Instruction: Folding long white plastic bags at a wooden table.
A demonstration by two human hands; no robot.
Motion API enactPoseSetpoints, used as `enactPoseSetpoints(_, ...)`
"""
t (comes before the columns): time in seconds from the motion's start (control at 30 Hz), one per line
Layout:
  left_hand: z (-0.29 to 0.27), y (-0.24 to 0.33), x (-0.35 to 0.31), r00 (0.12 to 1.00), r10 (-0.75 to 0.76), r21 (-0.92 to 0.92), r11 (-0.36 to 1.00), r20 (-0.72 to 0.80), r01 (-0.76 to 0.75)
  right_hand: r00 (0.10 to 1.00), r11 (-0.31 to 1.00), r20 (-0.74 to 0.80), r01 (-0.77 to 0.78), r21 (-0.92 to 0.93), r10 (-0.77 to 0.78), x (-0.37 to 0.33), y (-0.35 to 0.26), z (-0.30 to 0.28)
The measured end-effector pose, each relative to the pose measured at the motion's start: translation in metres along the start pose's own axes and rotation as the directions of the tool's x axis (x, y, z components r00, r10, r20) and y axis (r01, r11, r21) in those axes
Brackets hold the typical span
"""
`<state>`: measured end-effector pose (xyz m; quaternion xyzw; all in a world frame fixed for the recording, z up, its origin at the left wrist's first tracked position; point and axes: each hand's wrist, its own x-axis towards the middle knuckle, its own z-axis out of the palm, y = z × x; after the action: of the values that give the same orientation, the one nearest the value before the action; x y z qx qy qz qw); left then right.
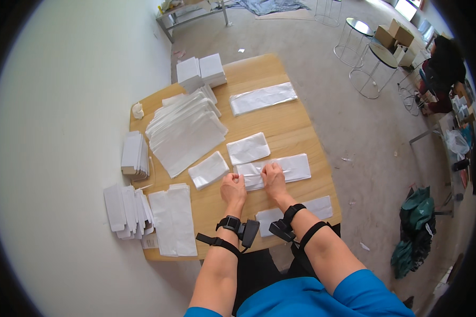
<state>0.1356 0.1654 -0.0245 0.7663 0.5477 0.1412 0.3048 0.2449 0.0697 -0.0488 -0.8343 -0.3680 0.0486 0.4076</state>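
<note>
a long white folded sheet [299, 166] is laid flat on the wooden table [296, 129]. the left hand [233, 187] is positioned at its left end with fingers curled; the right hand [273, 178] is placed over its middle with fingertips drawn together. whether material is pinched by either hand cannot be determined. a short folded packet [248, 148] is set just beyond, and a second packet [208, 169] to the left. farther left, a fanned sheet stack [188, 134] is spread. the nearer sheet [320, 207] is partly covered by the right forearm [328, 248]
</note>
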Motion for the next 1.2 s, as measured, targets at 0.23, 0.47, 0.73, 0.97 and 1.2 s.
enactPoseSetpoints(0.23,-0.044,0.042,-0.042,0.956,0.269,-0.529,0.798,-0.119,-0.29,0.666,0.604,0.614,-0.713,0.356,0.423,-0.038,-0.049,-0.06)
enactPoseSetpoints(0.47,-0.147,0.049,-0.118,0.911,0.242,-0.886,0.411,0.333,0.215,0.759,-0.57,0.553,-0.301,0.765,0.342,-0.079,-0.02,-0.068)
enactPoseSetpoints(0.73,-0.175,-0.042,-0.169,0.907,0.173,-0.882,0.36,0.384,0.305,0.705,-0.02,0.608,-0.646,0.763,0.365,-0.151,-0.009,-0.146)
enactPoseSetpoints(0.97,-0.144,-0.105,-0.21,0.886,0.089,-0.808,0.46,0.455,0.368,0.813,0.605,0.39,-0.582,0.544,0.431,-0.215,0.007,-0.153)
enactPoseSetpoints(1.2,-0.118,-0.106,-0.179,0.952,0.016,-0.686,0.696,0.306,0.209,0.897,0.864,0.209,-0.434,0.254,0.389,-0.163,0.014,-0.145)
